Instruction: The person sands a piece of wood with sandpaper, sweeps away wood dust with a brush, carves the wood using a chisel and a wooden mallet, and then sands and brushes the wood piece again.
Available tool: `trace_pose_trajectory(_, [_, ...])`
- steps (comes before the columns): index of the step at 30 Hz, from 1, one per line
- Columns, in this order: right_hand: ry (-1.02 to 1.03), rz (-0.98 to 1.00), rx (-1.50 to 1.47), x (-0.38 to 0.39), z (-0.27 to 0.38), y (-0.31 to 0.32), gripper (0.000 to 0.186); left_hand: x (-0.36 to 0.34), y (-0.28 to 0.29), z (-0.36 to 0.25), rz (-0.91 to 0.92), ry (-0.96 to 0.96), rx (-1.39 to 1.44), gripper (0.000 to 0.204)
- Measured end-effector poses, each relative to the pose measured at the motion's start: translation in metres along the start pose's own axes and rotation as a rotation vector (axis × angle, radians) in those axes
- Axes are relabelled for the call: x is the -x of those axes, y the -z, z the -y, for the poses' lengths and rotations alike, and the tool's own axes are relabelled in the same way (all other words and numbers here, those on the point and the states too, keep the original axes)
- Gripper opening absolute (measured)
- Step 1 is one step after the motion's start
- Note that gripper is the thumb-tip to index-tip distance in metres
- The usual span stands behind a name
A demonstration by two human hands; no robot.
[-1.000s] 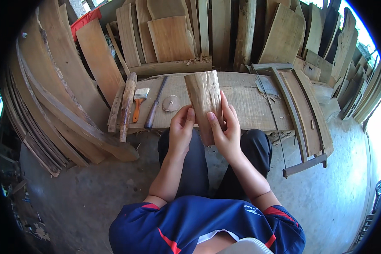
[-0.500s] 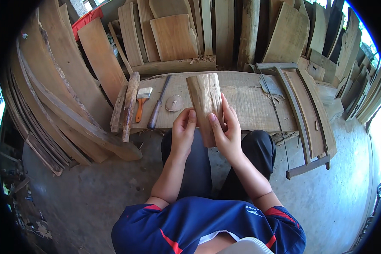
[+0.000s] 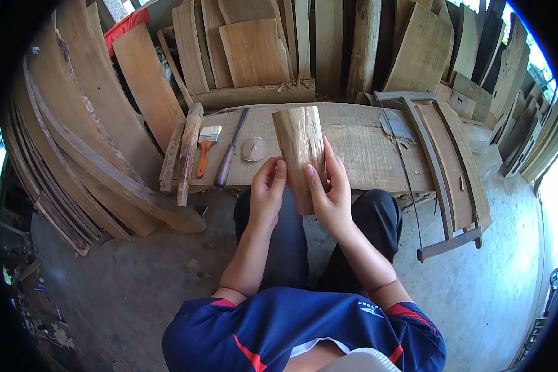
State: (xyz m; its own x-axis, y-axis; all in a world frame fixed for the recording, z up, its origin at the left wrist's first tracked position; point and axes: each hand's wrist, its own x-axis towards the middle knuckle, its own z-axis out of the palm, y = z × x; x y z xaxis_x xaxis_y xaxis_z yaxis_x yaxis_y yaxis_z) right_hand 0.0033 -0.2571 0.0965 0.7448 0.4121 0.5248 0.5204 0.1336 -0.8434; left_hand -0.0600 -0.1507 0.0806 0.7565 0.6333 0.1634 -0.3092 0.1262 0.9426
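A thick split piece of wood (image 3: 299,146), pale and cracked on its right face, browner on its left, stands nearly upright between my hands over the front of the wooden bench (image 3: 366,167). My left hand (image 3: 270,191) grips its left edge, thumb along the side. My right hand (image 3: 332,192) holds the right edge, with the thumb on the near face and the fingers behind. Left of it on the bench lie a round wood disc (image 3: 253,149), a long dark chisel-like tool (image 3: 228,158), a paintbrush (image 3: 206,150) with an orange handle, and a rough stick (image 3: 190,155).
A wooden frame saw (image 3: 429,167) rests across the bench's right end, its lower end jutting past the front edge. Tall boards (image 3: 146,80) lean along the left and the back. My knees (image 3: 369,229) are just under the bench's front edge. Beneath is a concrete floor (image 3: 149,285).
Almost nothing differs. The surroundings shift very slightly in view; both hands keep the same hold on the piece of wood.
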Motion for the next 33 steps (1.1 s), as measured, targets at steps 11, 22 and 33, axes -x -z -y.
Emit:
trace_pose_trajectory(11, [0.006, -0.002, 0.002, 0.0023, -0.001, -0.001, 0.054, 0.0023, 0.0014, -0.0003, 0.008, -0.004, -0.014, 0.032])
trace_pose_trajectory(22, [0.028, -0.003, -0.004, 0.0019, 0.0002, 0.0004, 0.054, 0.0045, -0.0031, -0.0065, 0.004, -0.01, 0.005, 0.031])
trace_pose_trajectory(33, [-0.044, 0.05, 0.005, 0.0078, 0.0027, -0.0002, 0.053, 0.0066, 0.0001, -0.0043, -0.022, -0.015, -0.002, 0.031])
